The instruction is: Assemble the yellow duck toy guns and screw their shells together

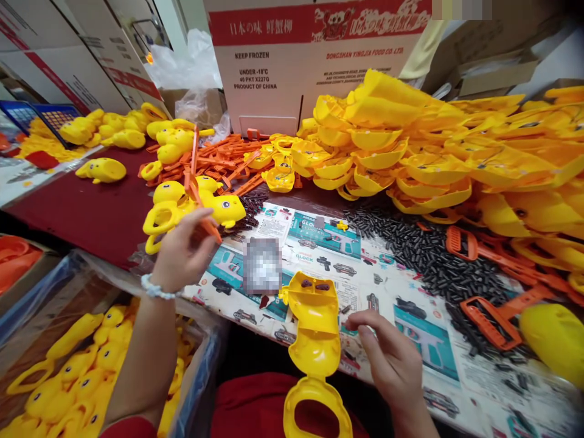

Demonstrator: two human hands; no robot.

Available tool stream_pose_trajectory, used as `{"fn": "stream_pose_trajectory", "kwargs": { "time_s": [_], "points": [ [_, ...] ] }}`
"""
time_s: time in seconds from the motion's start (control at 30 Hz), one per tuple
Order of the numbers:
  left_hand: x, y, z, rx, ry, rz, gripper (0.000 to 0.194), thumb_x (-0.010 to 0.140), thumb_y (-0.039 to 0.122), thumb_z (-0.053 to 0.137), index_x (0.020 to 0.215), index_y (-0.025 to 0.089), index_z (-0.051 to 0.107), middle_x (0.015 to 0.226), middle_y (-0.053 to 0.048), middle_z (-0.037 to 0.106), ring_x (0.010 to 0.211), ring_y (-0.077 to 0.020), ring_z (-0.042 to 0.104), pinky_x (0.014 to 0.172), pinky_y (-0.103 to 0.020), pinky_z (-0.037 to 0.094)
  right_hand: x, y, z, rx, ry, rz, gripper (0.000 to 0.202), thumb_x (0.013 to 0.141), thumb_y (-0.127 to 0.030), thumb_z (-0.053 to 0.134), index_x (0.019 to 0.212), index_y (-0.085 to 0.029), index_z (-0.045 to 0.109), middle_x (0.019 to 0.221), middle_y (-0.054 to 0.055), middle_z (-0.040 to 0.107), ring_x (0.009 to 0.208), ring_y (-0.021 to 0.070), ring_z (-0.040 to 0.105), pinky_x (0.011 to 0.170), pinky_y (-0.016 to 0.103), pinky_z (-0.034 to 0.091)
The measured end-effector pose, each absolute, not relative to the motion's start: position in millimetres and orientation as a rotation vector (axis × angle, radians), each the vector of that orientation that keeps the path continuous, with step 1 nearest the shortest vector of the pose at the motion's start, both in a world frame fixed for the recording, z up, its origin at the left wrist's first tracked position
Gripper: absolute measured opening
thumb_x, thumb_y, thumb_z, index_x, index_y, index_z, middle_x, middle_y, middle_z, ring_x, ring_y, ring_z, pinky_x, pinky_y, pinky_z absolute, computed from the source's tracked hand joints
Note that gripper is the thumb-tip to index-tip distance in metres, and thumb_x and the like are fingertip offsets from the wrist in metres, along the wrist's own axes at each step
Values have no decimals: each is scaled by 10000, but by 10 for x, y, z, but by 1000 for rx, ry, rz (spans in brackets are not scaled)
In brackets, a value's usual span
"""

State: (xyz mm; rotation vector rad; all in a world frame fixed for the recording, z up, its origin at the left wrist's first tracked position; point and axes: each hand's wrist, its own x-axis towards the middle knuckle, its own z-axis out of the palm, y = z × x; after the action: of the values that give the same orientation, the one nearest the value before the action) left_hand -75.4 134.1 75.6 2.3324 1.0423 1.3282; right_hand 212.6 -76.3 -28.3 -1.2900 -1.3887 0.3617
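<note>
Open yellow shell half lies just left of nearer right hand, fingers loosely spread; long axis fore-and-aft. Left hand pinches orange strip.

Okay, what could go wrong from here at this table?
The open yellow shell hangs past the table edge, so a nudge from the right hand might tip it off. The orange piece in the left hand could knock the yellow ducks beside it. Loose black pieces could scatter if brushed.

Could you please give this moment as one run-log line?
left hand: holding orange strip; right hand: beside yellow shell; shell: hollow side up
</note>
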Motion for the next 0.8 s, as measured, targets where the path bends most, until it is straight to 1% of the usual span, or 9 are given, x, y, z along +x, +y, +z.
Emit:
{"fn": "stream_pose_trajectory", "kwargs": {
  "time_s": [0.1,0.2,0.3,0.47,0.6,0.63,0.7,0.77,0.8],
  "points": [
    [-486,997,638,2682,1117,1074,450,816,191,597,1253,181,490,1007,-74,668,803,-187,644,762,-339,539,2037,-838,-226,-1229,-1418,413,154,924,-152,450,963,-228,578,820,-6,615,742,89,597,667,173,475],
    [-296,792,512,2595,954,1185,406,818,125,581,1213,182,504,998,-64,652,852,-174,621,809,-318,518,1952,-914,-158,-1216,-1352,472,146,930,-168,450,961,-223,582,794,-6,600,718,84,584,657,161,476],
    [-159,662,432,2474,789,1288,448,843,77,525,1272,197,485,998,-60,622,915,-173,587,867,-330,484,1895,-963,-129,-1227,-1216,534,143,941,-201,450,963,-233,588,766,-16,594,699,76,579,655,142,479],
    [-94,572,409,2629,722,1121,518,875,30,418,1351,229,470,1022,-72,562,918,-164,547,799,-282,478,1862,-959,-163,-1200,-1184,645,150,947,-233,457,986,-251,600,742,-27,595,702,72,574,676,131,473],
    [-183,454,357,2668,598,1069,497,857,12,442,1304,215,525,1034,-80,553,933,-180,536,797,-307,462,1829,-959,-174,-1139,-1132,759,153,953,-259,463,991,-270,612,744,-30,595,705,62,572,673,114,465],
    [-188,394,343,2688,570,1078,467,853,14,450,1268,201,554,1025,-83,554,930,-187,531,800,-326,452,1813,-959,-162,-1101,-1108,832,167,958,-284,459,1037,-284,606,782,-27,611,721,64,578,687,121,470],
    [-145,239,333,2728,465,1098,385,859,42,458,1184,181,611,982,-81,559,905,-196,522,795,-356,430,1771,-940,-114,-991,-1055,1075,285,961,-400,445,1222,-323,529,983,2,646,816,88,605,725,164,495],
    [-46,66,354,2732,302,1050,310,878,97,451,1107,176,644,927,-77,574,863,-195,528,777,-366,426,1719,-885,-46,-873,-970,1334,532,919,-560,444,1397,-346,348,1199,45,603,979,138,612,822,237,511],
    [11,-11,376,2720,220,976,281,894,132,441,1081,174,648,903,-76,587,837,-191,538,765,-365,432,1695,-846,-13,-842,-914,1412,629,894,-603,459,1437,-346,272,1242,57,586,1033,155,605,871,265,503]
  ]
}}
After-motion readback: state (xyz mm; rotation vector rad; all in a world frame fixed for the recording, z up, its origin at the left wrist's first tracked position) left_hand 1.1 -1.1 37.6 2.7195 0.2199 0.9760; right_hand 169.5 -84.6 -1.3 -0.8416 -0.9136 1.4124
